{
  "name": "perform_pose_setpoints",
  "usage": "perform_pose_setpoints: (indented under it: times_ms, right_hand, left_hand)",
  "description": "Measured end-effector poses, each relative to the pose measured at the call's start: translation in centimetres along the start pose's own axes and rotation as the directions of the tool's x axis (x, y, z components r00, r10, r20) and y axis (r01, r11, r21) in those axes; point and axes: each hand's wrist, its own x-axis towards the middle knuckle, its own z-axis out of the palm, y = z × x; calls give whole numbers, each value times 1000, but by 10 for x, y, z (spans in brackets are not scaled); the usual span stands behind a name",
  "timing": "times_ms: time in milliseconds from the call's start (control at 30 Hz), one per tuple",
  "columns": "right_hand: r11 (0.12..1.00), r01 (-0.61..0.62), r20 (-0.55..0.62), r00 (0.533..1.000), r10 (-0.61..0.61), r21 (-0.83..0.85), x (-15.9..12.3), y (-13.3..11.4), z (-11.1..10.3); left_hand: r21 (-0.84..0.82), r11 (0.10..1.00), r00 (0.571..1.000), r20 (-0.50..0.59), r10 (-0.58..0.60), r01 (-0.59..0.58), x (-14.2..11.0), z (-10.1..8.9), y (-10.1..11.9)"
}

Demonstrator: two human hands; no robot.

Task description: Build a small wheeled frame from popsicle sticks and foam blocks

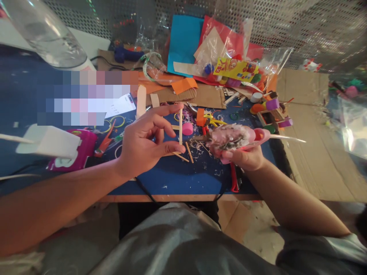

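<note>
My left hand (149,139) pinches a thin wooden stick (180,126) by its two ends, between forefinger and thumb, above the blue table. In my right hand (248,156) is a pink glue gun (229,137), its body smeared with greyish residue. Its nozzle points left toward the stick, with a gap between them. A translucent glue stick (286,137) pokes out of the gun's rear. Below the hands lie a short loose stick (189,152), a pink round cap (187,128) and stringy glue scraps.
A water bottle (54,36) and a white plug (48,141) on a magenta power strip (86,141) stand at left. Coloured sheets (185,42) and a yellow-labelled bag (236,68) lie at the back. Cardboard (312,145) covers the right side. Yellow-handled pliers (215,121) lie mid-table.
</note>
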Motion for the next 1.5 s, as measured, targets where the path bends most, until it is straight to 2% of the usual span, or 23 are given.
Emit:
perform_pose_setpoints:
  times_ms: [133,267,467,633,767,967,1133,1300,1433,1500]
  right_hand:
    - [983,157,120,982,-146,-93,7,-2,1]
    - [976,198,147,972,-184,-88,6,1,0]
    - [974,177,198,969,-148,-142,5,-1,-2]
    - [975,160,192,973,-129,-157,3,-7,1]
    - [966,172,161,977,-142,-195,-4,-2,1]
    - [959,186,161,975,-153,-214,-6,1,0]
    - [974,135,191,977,-99,-184,0,-6,0]
    - [983,111,177,981,-84,-149,1,-8,2]
    - [980,103,196,978,-68,-173,0,-7,0]
    - [975,114,205,976,-74,-191,-1,-6,-1]
  left_hand:
    - [-33,998,999,17,47,-46,-3,1,2]
    - [-33,999,1000,26,0,1,-4,1,3]
    - [-87,996,999,42,-25,29,-3,-2,1]
    - [-76,995,997,53,-56,60,-2,-4,1]
    - [-58,996,997,56,-59,62,-2,-5,1]
    - [-61,998,998,56,-12,16,-4,-5,-1]
    - [-93,996,998,55,-13,18,-4,-4,-4]
    - [-147,987,996,47,72,-64,-3,-2,-6]
    - [-98,994,999,41,-32,36,-4,-1,-3]
    - [-97,994,998,38,-43,47,-4,-1,-2]
